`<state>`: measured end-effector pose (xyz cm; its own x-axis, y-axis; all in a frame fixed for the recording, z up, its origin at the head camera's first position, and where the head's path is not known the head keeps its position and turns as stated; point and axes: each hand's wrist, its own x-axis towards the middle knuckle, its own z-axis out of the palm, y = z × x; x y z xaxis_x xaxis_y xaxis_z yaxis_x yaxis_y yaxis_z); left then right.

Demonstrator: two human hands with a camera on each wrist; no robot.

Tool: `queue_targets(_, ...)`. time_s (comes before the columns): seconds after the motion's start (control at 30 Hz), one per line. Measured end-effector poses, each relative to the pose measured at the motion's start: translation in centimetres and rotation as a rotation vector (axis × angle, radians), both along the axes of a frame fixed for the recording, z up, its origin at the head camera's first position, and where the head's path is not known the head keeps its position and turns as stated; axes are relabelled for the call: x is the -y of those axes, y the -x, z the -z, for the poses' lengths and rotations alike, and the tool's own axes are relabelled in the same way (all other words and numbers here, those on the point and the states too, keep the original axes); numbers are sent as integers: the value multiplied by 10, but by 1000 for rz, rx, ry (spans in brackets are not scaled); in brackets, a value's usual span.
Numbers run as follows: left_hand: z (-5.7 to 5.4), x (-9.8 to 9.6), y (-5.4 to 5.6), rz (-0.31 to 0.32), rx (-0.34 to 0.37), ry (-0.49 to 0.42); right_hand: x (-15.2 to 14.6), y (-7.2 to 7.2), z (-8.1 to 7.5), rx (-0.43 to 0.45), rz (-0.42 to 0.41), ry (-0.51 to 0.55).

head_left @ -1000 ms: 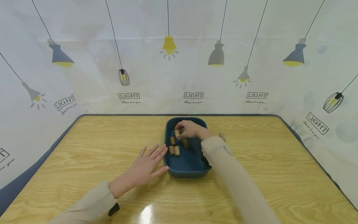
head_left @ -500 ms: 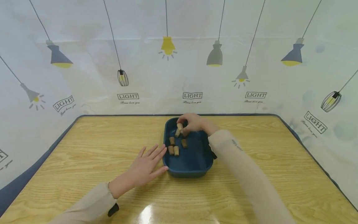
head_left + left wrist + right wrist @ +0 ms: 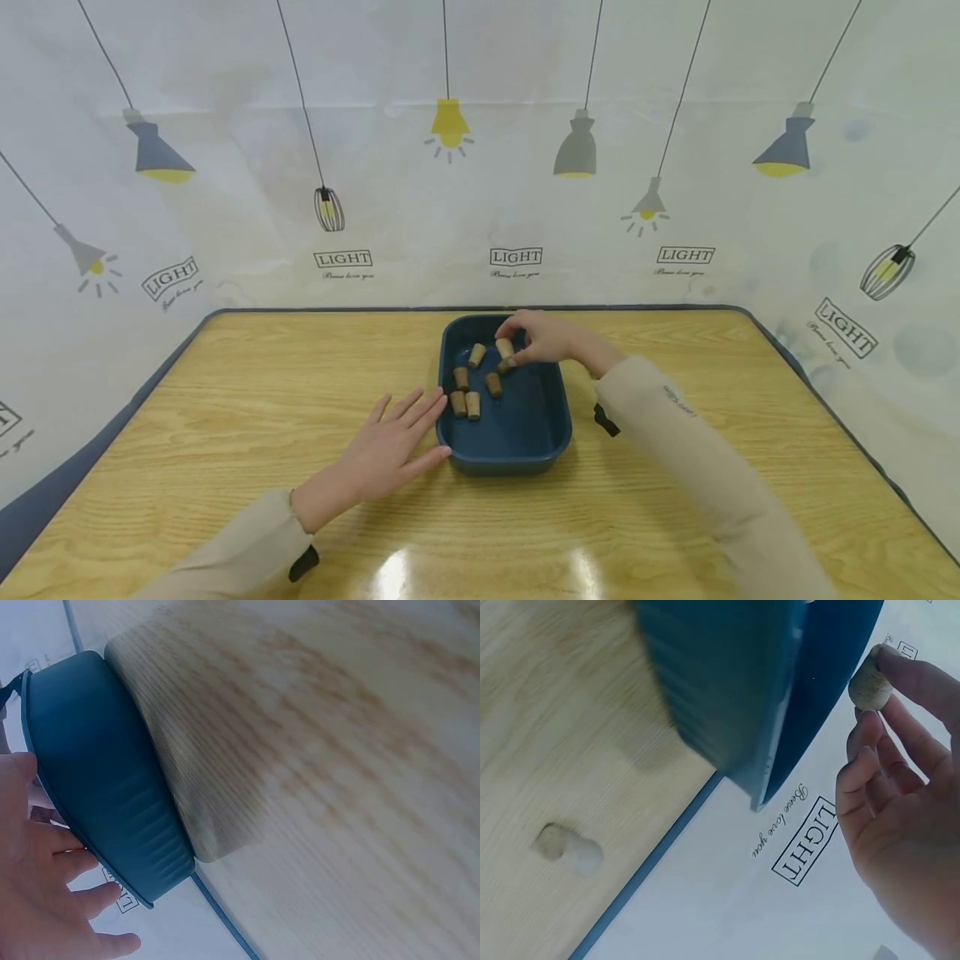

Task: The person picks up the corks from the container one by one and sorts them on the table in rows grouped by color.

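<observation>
A blue tray (image 3: 504, 461) with tall sides stands on the table. My right hand (image 3: 546, 337) pinches a pale cork stopper (image 3: 504, 347) between thumb and fingertips, over the tray's back part. A darker patch just below that cork may be another one, partly hidden. In the right wrist view the held cork (image 3: 870, 684) is tilted, beyond the tray's rim. Several brown and tan corks stand along the tray's left half, among them a tan cork (image 3: 472, 406) and a brown cork (image 3: 492, 384). My left hand (image 3: 386, 450) has its fingers spread, fingertips touching the tray's left side.
One loose cork (image 3: 564, 849) lies on the table beside the tray in the right wrist view; my right arm covers that spot in the head view. A white backdrop (image 3: 420, 208) printed with lamps surrounds the wooden table (image 3: 262, 383).
Over the tray, my right hand has shifted right with the pale cork, leaving a tan cork in plain sight at the back left. The left hand stays in place.
</observation>
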<state>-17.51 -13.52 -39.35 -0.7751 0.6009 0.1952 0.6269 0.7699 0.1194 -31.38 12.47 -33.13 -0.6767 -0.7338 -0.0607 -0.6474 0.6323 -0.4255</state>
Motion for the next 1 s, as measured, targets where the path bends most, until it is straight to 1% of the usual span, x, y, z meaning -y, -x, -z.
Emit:
queue_targets(0.23,-1,0,-1,0,1,-1,-17,-4,3,-32,-50,60)
queue_targets(0.3,-1,0,-1,-2,5,1,-22,-5,4,-39,-47,64)
queue_targets(0.43,-1,0,-1,-3,6,-2,-30,-7,5,-43,-35,78)
queue_targets(0.7,-1,0,-1,-3,14,-3,-49,-14,4,-5,16,138)
queue_targets(0.83,-1,0,-1,-8,17,6,-59,-14,5,-26,44,138)
queue_targets(1.0,0,0,-1,-6,-4,0,-74,-13,8,-57,54,151)
